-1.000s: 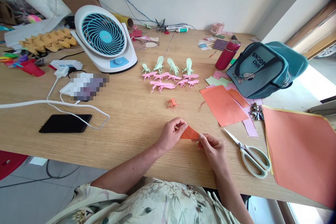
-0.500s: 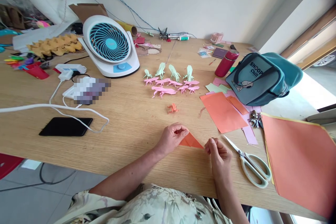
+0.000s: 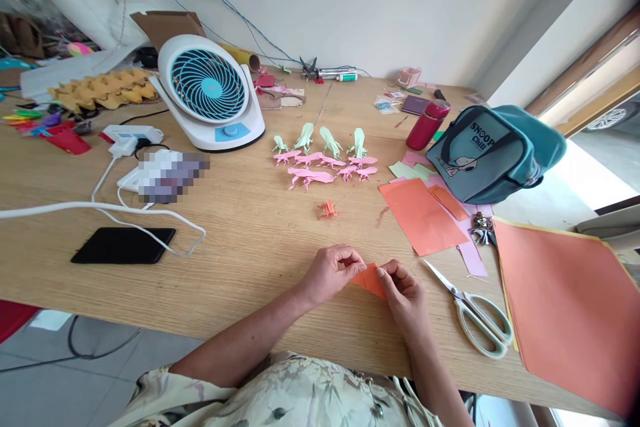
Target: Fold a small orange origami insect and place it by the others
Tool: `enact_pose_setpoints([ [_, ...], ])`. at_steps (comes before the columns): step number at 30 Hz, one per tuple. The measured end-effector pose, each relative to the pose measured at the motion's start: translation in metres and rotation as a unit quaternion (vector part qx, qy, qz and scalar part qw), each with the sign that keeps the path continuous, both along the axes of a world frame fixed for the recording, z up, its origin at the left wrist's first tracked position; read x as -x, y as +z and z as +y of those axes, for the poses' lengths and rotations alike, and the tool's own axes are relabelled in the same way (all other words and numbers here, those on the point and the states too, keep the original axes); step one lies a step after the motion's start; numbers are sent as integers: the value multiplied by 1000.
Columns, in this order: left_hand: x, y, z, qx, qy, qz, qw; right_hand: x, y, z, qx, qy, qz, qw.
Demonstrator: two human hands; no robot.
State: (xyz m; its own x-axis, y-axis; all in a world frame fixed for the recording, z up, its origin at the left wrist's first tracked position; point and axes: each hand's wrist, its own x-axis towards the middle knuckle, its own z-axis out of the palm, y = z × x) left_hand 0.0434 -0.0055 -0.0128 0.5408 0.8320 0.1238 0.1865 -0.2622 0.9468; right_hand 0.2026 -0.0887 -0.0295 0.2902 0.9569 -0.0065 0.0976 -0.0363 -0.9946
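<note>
A small folded piece of orange paper point(image 3: 371, 279) is held just above the table between my two hands. My left hand point(image 3: 331, 275) pinches its left end between thumb and fingers. On the other end, my right hand point(image 3: 404, 295) closes with thumb and fingertips, covering part of the paper. Beyond my hands sits a small orange origami figure point(image 3: 329, 209). Behind it stand rows of pink origami figures point(image 3: 311, 177) and several pale green ones point(image 3: 331, 141). Scissors point(image 3: 475, 312) with pale handles lie to the right of my right hand, blades pointing away from me.
Orange sheets point(image 3: 570, 307) lie at the right edge, with another orange sheet point(image 3: 423, 217) farther back. A teal bag point(image 3: 495, 153) and red bottle point(image 3: 429, 125) stand behind. To the left are a fan point(image 3: 210, 90), a black phone point(image 3: 123, 245) and a white cable point(image 3: 195, 243).
My right hand has moved left and up, closer to my left hand. The orange paper, a flat triangle before, now looks smaller and more folded. My left hand has shifted slightly right.
</note>
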Motion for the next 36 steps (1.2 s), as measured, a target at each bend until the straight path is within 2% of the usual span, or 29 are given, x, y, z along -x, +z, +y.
enact_pose_setpoints([
  [22,6,0,12,7,-22,17,1000,-2,-7,2,13,-23,92,995],
  [27,6,0,12,-34,-7,24,999,0,-6,2,-5,-17,79,997],
  [32,6,-2,9,-143,-18,64,987,2,-8,0,-13,-4,42,999],
  [36,6,-4,8,-137,-36,78,987,3,-10,-2,-10,18,9,1000],
])
